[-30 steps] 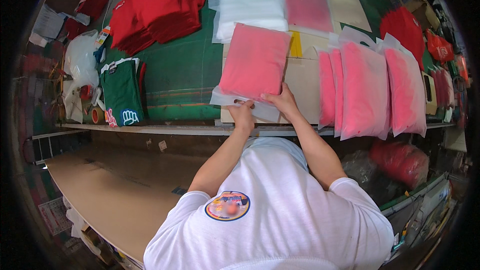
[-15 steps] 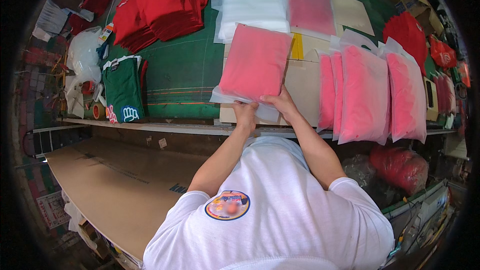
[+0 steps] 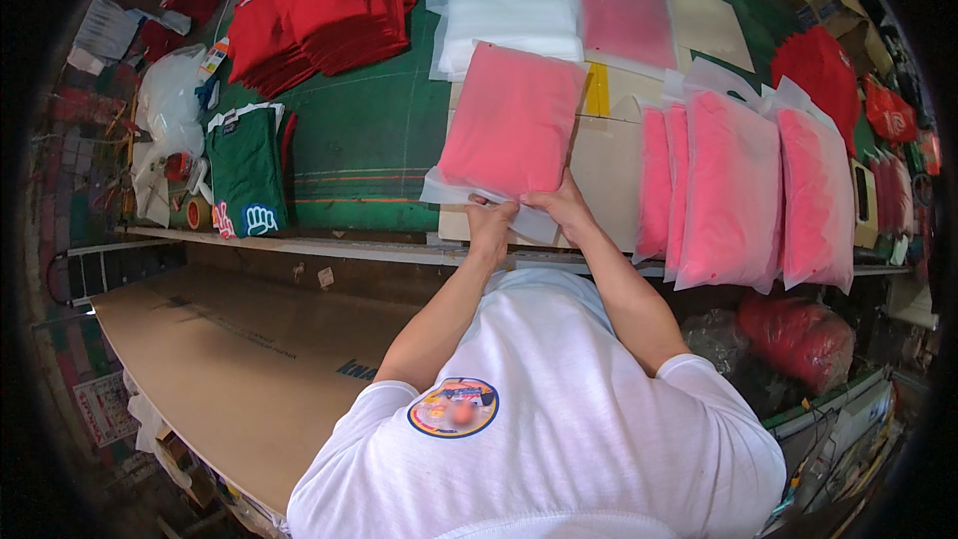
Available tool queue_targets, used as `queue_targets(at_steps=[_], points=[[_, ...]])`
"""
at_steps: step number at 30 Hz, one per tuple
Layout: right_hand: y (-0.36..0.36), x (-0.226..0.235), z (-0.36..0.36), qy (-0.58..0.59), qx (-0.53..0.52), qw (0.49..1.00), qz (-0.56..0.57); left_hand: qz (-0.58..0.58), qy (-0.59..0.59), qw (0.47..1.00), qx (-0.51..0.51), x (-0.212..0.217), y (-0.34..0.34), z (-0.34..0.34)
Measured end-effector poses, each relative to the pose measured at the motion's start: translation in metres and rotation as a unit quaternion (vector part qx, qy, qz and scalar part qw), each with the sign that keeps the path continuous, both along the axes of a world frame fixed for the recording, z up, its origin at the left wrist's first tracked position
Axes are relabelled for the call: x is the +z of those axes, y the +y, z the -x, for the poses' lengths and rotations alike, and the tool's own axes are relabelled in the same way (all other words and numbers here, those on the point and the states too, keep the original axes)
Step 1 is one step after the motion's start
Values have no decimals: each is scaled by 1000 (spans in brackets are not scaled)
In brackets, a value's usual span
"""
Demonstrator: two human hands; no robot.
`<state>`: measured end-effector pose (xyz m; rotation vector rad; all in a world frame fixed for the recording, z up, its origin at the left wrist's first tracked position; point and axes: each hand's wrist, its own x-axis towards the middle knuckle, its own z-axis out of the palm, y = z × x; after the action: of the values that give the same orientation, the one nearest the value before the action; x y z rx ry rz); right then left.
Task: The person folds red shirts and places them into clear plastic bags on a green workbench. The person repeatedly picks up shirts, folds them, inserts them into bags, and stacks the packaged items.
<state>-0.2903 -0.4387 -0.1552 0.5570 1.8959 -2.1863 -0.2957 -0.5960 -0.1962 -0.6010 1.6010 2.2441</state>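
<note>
In front of me is a frosted plastic bag (image 3: 511, 120) with a folded red garment inside, looking pink through the plastic. The loose end of the bag points toward me. My left hand (image 3: 490, 223) is closed on that near edge, thumb on top. Beside it my right hand (image 3: 562, 205) pinches the same edge near the right corner, its fingers partly hidden under the bag. To the right, several similar filled bags (image 3: 733, 180) lie overlapping. A stack of white frosted bags (image 3: 512, 10) lies just beyond the held one, next to a flat bagged red piece (image 3: 627, 22).
Piles of folded red garments (image 3: 339, 10) stand at the far left of the green table (image 3: 359, 130). A folded green shirt (image 3: 246, 170) lies at the left near edge. Beige boards (image 3: 607, 165) lie under the held bag. Below the table edge is a large brown cardboard sheet (image 3: 239, 339).
Both hands keep their hold on the bag's near edge, with barely any movement. The whole view has shifted very slightly.
</note>
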Motion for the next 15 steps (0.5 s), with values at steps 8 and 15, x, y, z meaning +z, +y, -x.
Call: queue_targets(at_steps=[8,15], points=[[-6,-21,-1,61,-40,997,3,-38,9,999,9,-3,-8,-1],[-7,-13,-6,32,-41,998,40,-27,-6,1000,12,10,-5,-2]])
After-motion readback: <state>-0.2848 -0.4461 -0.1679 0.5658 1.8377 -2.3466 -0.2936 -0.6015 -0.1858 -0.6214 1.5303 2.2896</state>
